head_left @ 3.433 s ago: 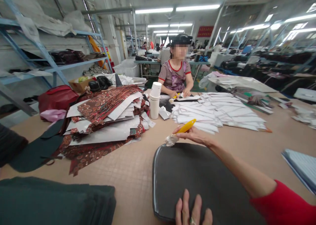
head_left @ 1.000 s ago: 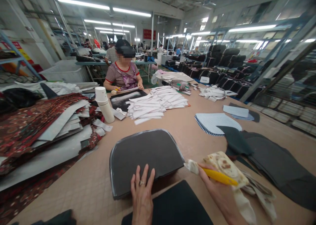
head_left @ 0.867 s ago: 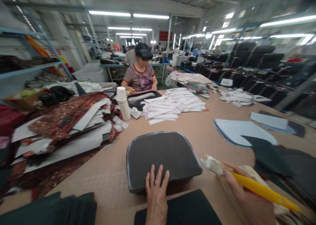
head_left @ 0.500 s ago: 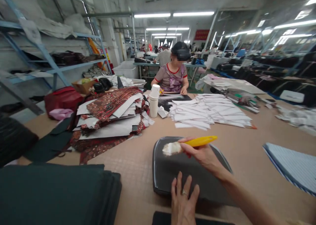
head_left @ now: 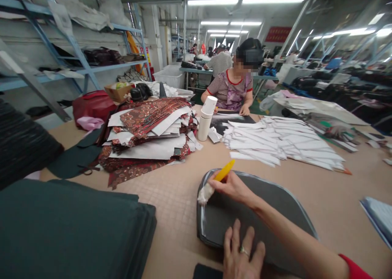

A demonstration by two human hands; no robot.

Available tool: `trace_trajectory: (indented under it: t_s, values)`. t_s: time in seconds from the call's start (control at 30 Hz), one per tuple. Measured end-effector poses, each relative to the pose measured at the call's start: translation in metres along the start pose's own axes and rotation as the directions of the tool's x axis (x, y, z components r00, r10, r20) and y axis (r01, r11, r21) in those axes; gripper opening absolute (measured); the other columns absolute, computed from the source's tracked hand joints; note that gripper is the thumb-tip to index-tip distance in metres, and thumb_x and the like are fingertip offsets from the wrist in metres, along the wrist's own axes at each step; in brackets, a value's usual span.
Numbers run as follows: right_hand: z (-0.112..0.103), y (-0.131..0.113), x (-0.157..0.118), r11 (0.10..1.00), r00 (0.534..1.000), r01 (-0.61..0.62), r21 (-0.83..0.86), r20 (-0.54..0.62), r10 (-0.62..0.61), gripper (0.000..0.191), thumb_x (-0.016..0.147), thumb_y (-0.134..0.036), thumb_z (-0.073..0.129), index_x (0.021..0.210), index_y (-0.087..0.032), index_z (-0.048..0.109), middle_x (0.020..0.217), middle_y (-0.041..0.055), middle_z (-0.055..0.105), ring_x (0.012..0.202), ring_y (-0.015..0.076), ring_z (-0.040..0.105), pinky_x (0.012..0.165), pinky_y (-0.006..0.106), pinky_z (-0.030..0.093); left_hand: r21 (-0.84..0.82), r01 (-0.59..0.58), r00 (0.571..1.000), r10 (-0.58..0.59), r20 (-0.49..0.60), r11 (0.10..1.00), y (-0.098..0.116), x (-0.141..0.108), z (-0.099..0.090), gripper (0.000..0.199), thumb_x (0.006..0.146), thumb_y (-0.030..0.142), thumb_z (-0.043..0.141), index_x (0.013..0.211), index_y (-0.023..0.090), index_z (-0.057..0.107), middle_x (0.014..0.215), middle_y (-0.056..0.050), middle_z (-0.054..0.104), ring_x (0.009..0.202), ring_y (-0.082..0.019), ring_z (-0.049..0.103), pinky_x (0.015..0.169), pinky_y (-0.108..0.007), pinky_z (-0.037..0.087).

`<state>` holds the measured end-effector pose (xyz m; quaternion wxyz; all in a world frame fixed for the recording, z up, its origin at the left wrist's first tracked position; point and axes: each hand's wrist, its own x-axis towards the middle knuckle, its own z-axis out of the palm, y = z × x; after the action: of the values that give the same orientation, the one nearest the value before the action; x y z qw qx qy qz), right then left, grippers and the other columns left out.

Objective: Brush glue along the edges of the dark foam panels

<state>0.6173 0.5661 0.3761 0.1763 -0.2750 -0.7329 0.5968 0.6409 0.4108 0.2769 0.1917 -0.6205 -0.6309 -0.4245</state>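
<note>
A dark grey rounded panel (head_left: 269,197) lies on the brown table, with a whitish band along its rim. My right hand (head_left: 229,185) is closed round the yellow handle of a brush (head_left: 225,169). The pale bristles touch the panel's left edge, pointing down and left. Flat on the panel's near part rests my left hand (head_left: 243,250), fingers spread, a ring on one finger, nothing held in it.
Dark green sheets (head_left: 70,230) are stacked at the left front. Behind them stands a pile of patterned red pieces (head_left: 153,123). White cups (head_left: 205,123) stand beside white strips (head_left: 281,140). A person (head_left: 232,83) works across the table.
My right hand has turned the brush more upright and brought its bristles to the panel's left edge. The whole view has shifted, so the scene sits further right. My left hand stays on the panel.
</note>
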Motion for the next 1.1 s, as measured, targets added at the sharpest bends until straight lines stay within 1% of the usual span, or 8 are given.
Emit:
trace_trajectory:
  t_s: [0.1, 0.23, 0.43, 0.6, 0.8, 0.93, 1.03, 1.1]
  values:
    - [-0.022, 0.008, 0.015, 0.997, 0.954, -0.051, -0.053, -0.297, 0.033, 0.031, 0.07, -0.046, 0.057, 0.063, -0.016, 0.054, 0.049, -0.0037, 0.045, 0.044, 0.0097, 0.039, 0.043, 0.023, 0.032, 0.004, 0.011, 1.0, -0.011, -0.026, 1.0, 0.001, 0.002, 0.002, 0.014, 0.072, 0.03, 0.064, 0.085, 0.032, 0.063, 0.104, 0.008, 0.066, 0.108, -0.019, 0.055, 0.091, -0.032, 0.037]
    - [-0.042, 0.01, 0.018, 0.992, 0.783, -0.105, -0.076, -0.621, 0.036, 0.038, 0.068, -0.052, 0.059, 0.055, -0.017, 0.051, 0.044, -0.002, 0.047, 0.042, 0.0114, 0.043, 0.044, 0.025, 0.035, 0.005, 0.042, 0.995, -0.041, -0.089, 0.999, 0.002, 0.002, 0.006, 0.011, 0.071, 0.029, 0.065, 0.082, 0.032, 0.063, 0.101, 0.009, 0.068, 0.102, -0.018, 0.059, 0.088, -0.032, 0.039]
    - [-0.045, 0.015, 0.013, 0.984, 0.805, -0.113, -0.134, -0.593, 0.011, 0.041, 0.068, -0.054, 0.057, 0.05, -0.018, 0.053, 0.042, 0.0, 0.051, 0.039, 0.0129, 0.046, 0.045, 0.026, 0.037, -0.002, 0.015, 0.999, -0.015, -0.05, 1.0, -0.001, 0.005, 0.002, 0.01, 0.076, 0.031, 0.057, 0.084, 0.032, 0.064, 0.104, 0.009, 0.067, 0.103, -0.019, 0.058, 0.087, -0.033, 0.04]
    - [-0.058, 0.024, 0.008, 0.969, 0.685, -0.186, -0.16, -0.728, 0.011, 0.044, 0.069, -0.055, 0.056, 0.046, -0.017, 0.053, 0.041, 0.0021, 0.052, 0.04, 0.0147, 0.049, 0.045, 0.026, 0.037, -0.005, -0.003, 0.998, 0.003, -0.056, 1.0, -0.001, 0.001, 0.005, 0.011, 0.076, 0.03, 0.058, 0.084, 0.032, 0.064, 0.105, 0.01, 0.066, 0.108, -0.02, 0.054, 0.089, -0.033, 0.038]
    - [-0.062, 0.036, 0.003, 0.965, 0.662, -0.223, -0.141, -0.748, 0.043, 0.043, 0.068, -0.053, 0.056, 0.043, -0.018, 0.053, 0.039, 0.0023, 0.053, 0.039, 0.0159, 0.051, 0.047, 0.027, 0.039, -0.009, 0.032, 0.999, -0.032, 0.006, 0.999, -0.003, -0.006, 0.009, 0.014, 0.077, 0.03, 0.057, 0.089, 0.034, 0.063, 0.111, 0.011, 0.064, 0.115, -0.02, 0.049, 0.091, -0.034, 0.04]
    - [-0.088, 0.039, -0.04, 0.949, 0.509, -0.293, -0.115, -0.859, 0.053, 0.04, 0.066, -0.048, 0.058, 0.041, -0.017, 0.053, 0.037, 0.0031, 0.051, 0.04, 0.0175, 0.05, 0.046, 0.029, 0.038, -0.042, -0.049, 0.984, 0.055, 0.168, 0.998, -0.002, -0.003, -0.005, 0.024, 0.078, 0.034, 0.054, 0.101, 0.032, 0.06, 0.12, 0.007, 0.059, 0.116, -0.024, 0.048, 0.087, -0.037, 0.045]
    - [-0.099, 0.024, -0.084, 0.986, 0.352, -0.169, -0.018, -0.935, 0.043, 0.031, 0.064, -0.044, 0.063, 0.059, -0.014, 0.061, 0.045, 0.0017, 0.054, 0.044, 0.0167, 0.051, 0.045, 0.027, 0.039, -0.163, -0.011, 0.929, 0.071, 0.362, 0.987, -0.004, 0.015, -0.035, 0.034, 0.081, 0.028, 0.047, 0.115, 0.027, 0.053, 0.128, -0.001, 0.053, 0.122, -0.027, 0.042, 0.092, -0.043, 0.044]
    - [-0.092, 0.008, -0.111, 1.0, 0.353, -0.006, 0.015, -0.936, 0.017, 0.029, 0.063, -0.04, 0.066, 0.074, -0.013, 0.063, 0.05, -0.0003, 0.055, 0.046, 0.0141, 0.049, 0.044, 0.025, 0.038, -0.235, 0.124, 0.884, 0.001, 0.468, 0.964, -0.017, 0.038, -0.061, 0.044, 0.083, 0.012, 0.037, 0.124, 0.025, 0.045, 0.134, -0.004, 0.046, 0.127, -0.022, 0.036, 0.099, -0.042, 0.038]
